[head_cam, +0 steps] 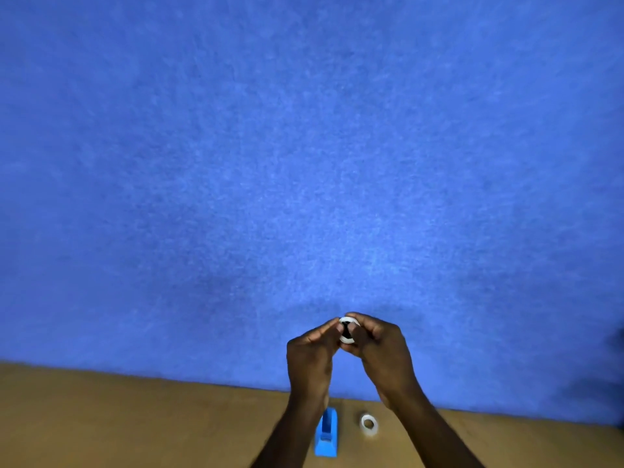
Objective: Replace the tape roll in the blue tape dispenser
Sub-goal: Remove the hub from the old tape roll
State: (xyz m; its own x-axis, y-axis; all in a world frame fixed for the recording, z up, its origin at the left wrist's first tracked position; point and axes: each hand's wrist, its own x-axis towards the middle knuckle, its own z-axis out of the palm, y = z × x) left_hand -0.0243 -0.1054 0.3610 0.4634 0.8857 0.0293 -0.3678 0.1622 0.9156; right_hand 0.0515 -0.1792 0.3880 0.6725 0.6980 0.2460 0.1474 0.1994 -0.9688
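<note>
Both hands are raised together well above the tabletop (pixel 135 420), in front of the blue felt wall (pixel 304 146). Between them is a small white ring with a black hub (pixel 347 330) in its hole, probably the spent tape core on the dispenser's spindle. The right hand (pixel 381 346) wraps the ring from the right, its fingers (pixel 363 320) curled over the rim. The left hand (pixel 312 349) meets it from the left, its fingers (pixel 332 327) narrowed to a pinch at the hub. The ring's open face is turned roughly toward the camera, so its axis seems to run from the person to the wall; pulling the hub out would follow that line.

Below, the blue tape dispenser (pixel 327 434) stands on the tabletop near the wall edge, its long axis running away from the person, directly under the left forearm. Its cradle looks empty, though the view is too small to be sure. Just to its right, apart from it, a fresh white tape roll (pixel 369 424) lies flat, beneath the right wrist and so nearer the right hand. Nothing stands between the hands and either item.
</note>
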